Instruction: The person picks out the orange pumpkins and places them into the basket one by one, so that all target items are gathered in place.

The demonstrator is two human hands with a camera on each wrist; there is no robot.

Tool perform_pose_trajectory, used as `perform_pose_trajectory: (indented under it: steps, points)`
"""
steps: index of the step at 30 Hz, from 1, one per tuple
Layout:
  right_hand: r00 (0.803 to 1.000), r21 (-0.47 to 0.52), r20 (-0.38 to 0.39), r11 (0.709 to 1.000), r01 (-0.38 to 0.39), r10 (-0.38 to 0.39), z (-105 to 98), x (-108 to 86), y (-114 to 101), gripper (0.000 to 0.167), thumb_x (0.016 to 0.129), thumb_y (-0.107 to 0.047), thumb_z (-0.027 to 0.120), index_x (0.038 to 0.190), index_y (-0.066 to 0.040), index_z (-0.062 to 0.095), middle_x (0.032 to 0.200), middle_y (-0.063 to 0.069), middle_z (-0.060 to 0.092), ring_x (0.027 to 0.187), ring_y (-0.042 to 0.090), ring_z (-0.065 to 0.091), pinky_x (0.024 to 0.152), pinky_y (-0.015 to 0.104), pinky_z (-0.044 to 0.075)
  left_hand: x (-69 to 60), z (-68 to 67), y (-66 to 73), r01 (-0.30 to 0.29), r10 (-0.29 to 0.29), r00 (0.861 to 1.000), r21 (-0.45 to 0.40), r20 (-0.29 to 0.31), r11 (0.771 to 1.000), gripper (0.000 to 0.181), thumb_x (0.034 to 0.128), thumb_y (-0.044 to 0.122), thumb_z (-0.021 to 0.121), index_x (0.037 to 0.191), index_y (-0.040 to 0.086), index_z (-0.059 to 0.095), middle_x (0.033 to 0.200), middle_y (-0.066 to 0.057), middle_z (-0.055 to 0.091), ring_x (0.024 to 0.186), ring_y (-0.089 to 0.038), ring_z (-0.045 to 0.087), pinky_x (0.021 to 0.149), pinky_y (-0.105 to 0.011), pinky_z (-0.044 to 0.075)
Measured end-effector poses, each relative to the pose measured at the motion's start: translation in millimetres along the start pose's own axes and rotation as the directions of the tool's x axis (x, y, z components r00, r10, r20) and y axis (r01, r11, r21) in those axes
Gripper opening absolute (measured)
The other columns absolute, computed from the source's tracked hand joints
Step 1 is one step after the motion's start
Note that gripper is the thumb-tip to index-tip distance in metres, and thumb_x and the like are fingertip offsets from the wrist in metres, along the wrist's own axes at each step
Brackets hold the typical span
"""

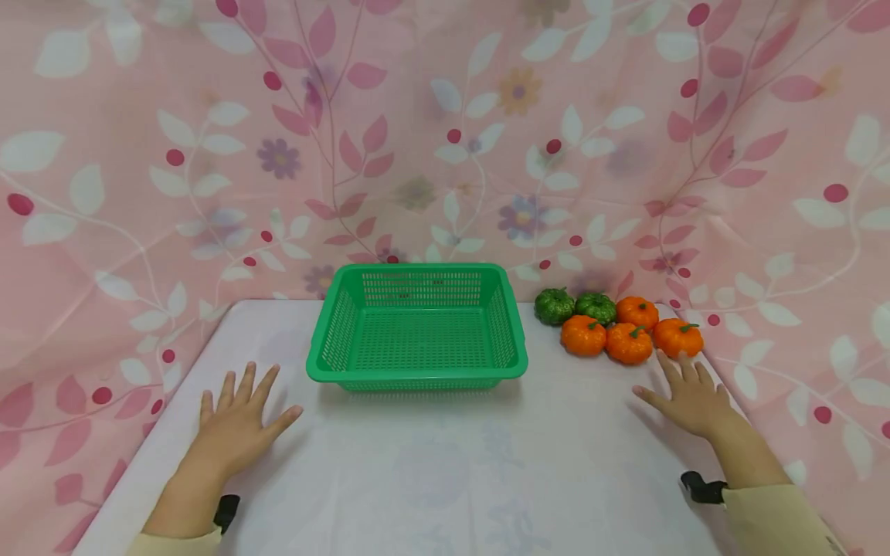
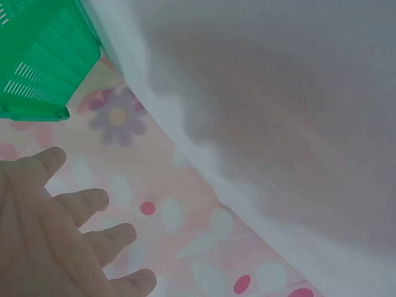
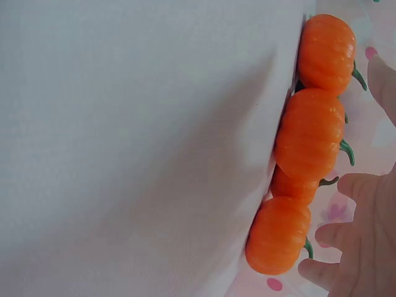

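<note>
The person's right hand [image 1: 695,401] is spread above the right side of the white table [image 1: 403,471], its fingers extended, released and grasping nothing. Its fingertips point to the far side, where the rightmost orange pumpkin [image 1: 678,338] lies just beyond them; the right wrist view shows a slim gap between fingertips and pumpkins. Left of that pumpkin, three other orange pumpkins [image 1: 629,344] and two green pumpkins [image 1: 554,306] sit clustered, the green ones at the far left of the group. The left hand [image 1: 232,432] spreads over the near left, fingers straight and apart, likewise holding nothing. The green basket [image 1: 417,376] stands at the far middle, to the right of the left fingertips and well apart from them.
</note>
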State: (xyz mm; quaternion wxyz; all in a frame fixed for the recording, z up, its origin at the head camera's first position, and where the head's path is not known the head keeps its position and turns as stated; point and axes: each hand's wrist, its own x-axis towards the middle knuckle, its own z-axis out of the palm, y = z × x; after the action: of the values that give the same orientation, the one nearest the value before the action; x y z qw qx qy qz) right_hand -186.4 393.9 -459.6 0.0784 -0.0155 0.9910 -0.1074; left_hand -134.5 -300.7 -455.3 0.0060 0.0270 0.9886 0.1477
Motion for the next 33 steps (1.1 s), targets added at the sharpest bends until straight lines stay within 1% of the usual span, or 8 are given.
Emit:
perform_pose_trajectory:
  steps: [7, 14, 17, 21, 24, 27, 30, 33]
  points:
    - [1.000, 0.019, -0.018, 1.000, 0.020, -0.019, -4, 2.8, -5, 0.101, 0.096, -0.069, 0.042, 0.157, 0.003, 0.009, 0.153, 0.045, 0.006, 0.132, 0.069, 0.011, 0.097, 0.086, 0.014, 5.2, -1.1, 5.5, -0.033, 0.032, 0.999, -0.014, -0.029, 0.999, 0.091, 0.0960, 0.068, 0.046, 0.161, 0.012, 0.017, 0.161, -0.032, 0.008, 0.144, -0.058, 0.000, 0.109, -0.076, -0.010]
    - [0.999, 0.027, -0.038, 0.999, 0.031, -0.030, -2, 10.9, -8, 0.100, 0.097, -0.068, 0.042, 0.157, 0.004, 0.007, 0.153, 0.045, 0.007, 0.133, 0.068, 0.011, 0.099, 0.084, 0.015, 12.2, 0.3, 9.6, -0.069, 0.067, 0.995, -0.027, -0.071, 0.997, 0.090, 0.0964, 0.065, 0.049, 0.161, 0.010, 0.018, 0.161, -0.032, 0.012, 0.145, -0.056, 0.006, 0.112, -0.073, -0.007]
    - [0.998, 0.042, -0.045, 0.998, 0.038, -0.037, -2, 14.0, -9, 0.100, 0.097, -0.067, 0.042, 0.157, 0.005, 0.006, 0.153, 0.045, 0.006, 0.133, 0.068, 0.011, 0.102, 0.083, 0.014, 15.4, 0.4, 11.8, -0.092, 0.088, 0.992, -0.040, -0.090, 0.995, 0.089, 0.0968, 0.063, 0.050, 0.161, 0.010, 0.019, 0.161, -0.032, 0.013, 0.146, -0.055, 0.007, 0.113, -0.073, -0.003]
    - [0.996, 0.084, -0.070, 0.995, 0.054, -0.048, -2, 17.1, -11, 0.099, 0.098, -0.065, 0.044, 0.157, 0.004, 0.007, 0.152, 0.046, 0.006, 0.134, 0.068, 0.008, 0.104, 0.082, 0.010, 19.5, 1.2, 16.0, -0.134, 0.126, 0.983, -0.056, -0.131, 0.989, 0.085, 0.0969, 0.056, 0.056, 0.159, 0.008, 0.022, 0.159, -0.033, 0.019, 0.144, -0.054, 0.014, 0.112, -0.074, 0.006]
    - [0.994, 0.114, -0.094, 0.992, 0.062, -0.051, -1, 19.5, -12, 0.097, 0.098, -0.063, 0.045, 0.158, 0.003, 0.009, 0.153, 0.045, 0.007, 0.135, 0.068, 0.007, 0.103, 0.083, 0.009, 22.6, 2.2, 19.4, -0.164, 0.152, 0.977, -0.067, -0.152, 0.984, 0.084, 0.0973, 0.053, 0.058, 0.159, 0.007, 0.023, 0.157, -0.034, 0.023, 0.143, -0.054, 0.019, 0.112, -0.073, 0.011]
    - [0.994, 0.140, -0.099, 0.989, 0.052, -0.038, 0, 22.3, -12, 0.096, 0.099, -0.064, 0.044, 0.158, 0.002, 0.008, 0.154, 0.044, 0.005, 0.137, 0.067, 0.005, 0.101, 0.084, 0.009, 24.6, 2.6, 22.6, -0.175, 0.159, 0.975, -0.096, -0.157, 0.980, 0.084, 0.0980, 0.052, 0.057, 0.159, 0.005, 0.022, 0.156, -0.033, 0.023, 0.143, -0.053, 0.020, 0.113, -0.072, 0.013]
    - [0.995, 0.164, -0.095, 0.985, 0.049, -0.034, 1, 25.6, -12, 0.095, 0.100, -0.063, 0.042, 0.158, 0.003, 0.006, 0.153, 0.045, 0.003, 0.136, 0.068, 0.004, 0.098, 0.086, 0.011, 26.2, 2.5, 25.5, -0.184, 0.162, 0.973, -0.129, -0.166, 0.974, 0.084, 0.0981, 0.051, 0.058, 0.158, 0.004, 0.022, 0.157, -0.031, 0.024, 0.143, -0.051, 0.020, 0.112, -0.072, 0.017]
    - [0.993, 0.180, -0.113, 0.983, 0.048, -0.028, 3, 29.1, -11, 0.093, 0.101, -0.061, 0.041, 0.157, 0.005, 0.007, 0.153, 0.045, 0.004, 0.136, 0.068, 0.005, 0.098, 0.086, 0.013, 28.9, 3.5, 27.7, -0.202, 0.174, 0.968, -0.155, -0.179, 0.967, 0.084, 0.0981, 0.049, 0.059, 0.159, 0.005, 0.021, 0.157, -0.029, 0.025, 0.143, -0.050, 0.023, 0.110, -0.071, 0.022]
